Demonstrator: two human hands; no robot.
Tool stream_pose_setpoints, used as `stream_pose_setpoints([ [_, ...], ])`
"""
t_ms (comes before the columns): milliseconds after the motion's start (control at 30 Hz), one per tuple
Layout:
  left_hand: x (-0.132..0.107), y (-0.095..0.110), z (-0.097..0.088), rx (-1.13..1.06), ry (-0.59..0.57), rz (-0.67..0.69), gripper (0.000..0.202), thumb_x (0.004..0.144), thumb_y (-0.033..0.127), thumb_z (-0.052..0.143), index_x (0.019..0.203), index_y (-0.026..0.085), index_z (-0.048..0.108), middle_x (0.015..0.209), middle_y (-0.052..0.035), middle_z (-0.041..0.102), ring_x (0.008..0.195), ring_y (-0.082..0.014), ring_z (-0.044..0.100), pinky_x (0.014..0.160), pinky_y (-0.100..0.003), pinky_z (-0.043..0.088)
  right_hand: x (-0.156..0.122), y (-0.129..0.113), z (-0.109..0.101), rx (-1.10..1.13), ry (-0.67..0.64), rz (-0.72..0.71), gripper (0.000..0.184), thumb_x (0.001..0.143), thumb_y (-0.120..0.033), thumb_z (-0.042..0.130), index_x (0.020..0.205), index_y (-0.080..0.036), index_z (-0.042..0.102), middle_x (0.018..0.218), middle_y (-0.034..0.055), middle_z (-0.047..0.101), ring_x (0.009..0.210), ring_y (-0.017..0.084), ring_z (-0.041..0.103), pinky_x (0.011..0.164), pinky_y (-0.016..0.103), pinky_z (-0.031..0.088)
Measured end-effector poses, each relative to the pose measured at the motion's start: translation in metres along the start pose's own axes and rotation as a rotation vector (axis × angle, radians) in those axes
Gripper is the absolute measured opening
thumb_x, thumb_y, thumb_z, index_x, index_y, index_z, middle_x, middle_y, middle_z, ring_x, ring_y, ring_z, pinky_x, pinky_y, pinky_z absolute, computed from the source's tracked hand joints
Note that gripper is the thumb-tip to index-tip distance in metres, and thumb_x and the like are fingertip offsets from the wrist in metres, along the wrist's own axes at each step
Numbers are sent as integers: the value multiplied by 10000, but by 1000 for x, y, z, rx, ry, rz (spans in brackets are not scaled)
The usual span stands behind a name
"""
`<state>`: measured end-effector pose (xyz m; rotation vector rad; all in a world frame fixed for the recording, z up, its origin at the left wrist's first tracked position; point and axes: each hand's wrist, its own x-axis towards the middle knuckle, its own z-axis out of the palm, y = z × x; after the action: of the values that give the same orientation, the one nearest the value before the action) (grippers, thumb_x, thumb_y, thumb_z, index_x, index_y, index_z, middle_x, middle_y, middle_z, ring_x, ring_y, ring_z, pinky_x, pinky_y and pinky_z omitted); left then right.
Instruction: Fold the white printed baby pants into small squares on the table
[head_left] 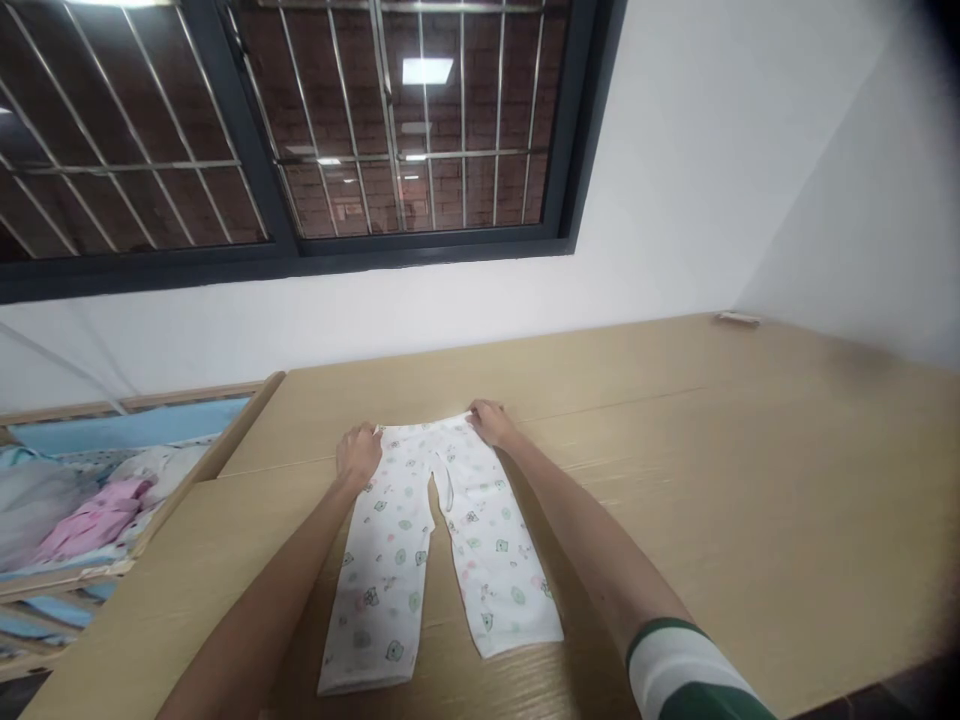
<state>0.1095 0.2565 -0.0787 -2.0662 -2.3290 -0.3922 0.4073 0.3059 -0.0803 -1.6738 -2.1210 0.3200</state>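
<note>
A small pair of white baby trousers [442,540] with green and pink prints lies flat on the wooden table [750,480], legs pointing toward me. My left hand [358,455] pinches the left corner of the waistband. At the waistband's right corner, my right hand [489,420] is closed on the fabric. Both arms stretch forward along the trouser legs.
A wooden crib [187,470] stands left of the table, with pink clothing [97,515] and grey fabric in it. A small white object [739,318] lies at the table's far right corner. A barred window fills the wall above.
</note>
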Motion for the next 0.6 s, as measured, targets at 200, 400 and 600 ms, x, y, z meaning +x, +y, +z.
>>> stream_pose_setpoints([
  [200,-22,27,-32,16,34,15,365,1020,310,388,1249,63,530,1229,-253,617,1179,-363,563,942,-443,432,11,5,-4,176,-39,103,97,902,-242,653,983,-188,646,945,47,727,862,173,636,834,293,429],
  [400,-119,106,-51,-54,-89,382,381,1016,442,358,1051,177,629,1036,-143,698,979,-291,644,876,-399,462,18,14,-7,342,-74,130,135,866,-284,704,906,-169,644,871,44,720,742,138,633,661,213,455],
  [600,-229,158,-55,-97,-562,740,632,892,724,378,871,179,698,777,-175,700,759,-363,683,725,-515,501,13,15,-10,424,-63,149,148,827,-266,743,907,-168,667,847,52,721,756,153,638,672,217,471],
])
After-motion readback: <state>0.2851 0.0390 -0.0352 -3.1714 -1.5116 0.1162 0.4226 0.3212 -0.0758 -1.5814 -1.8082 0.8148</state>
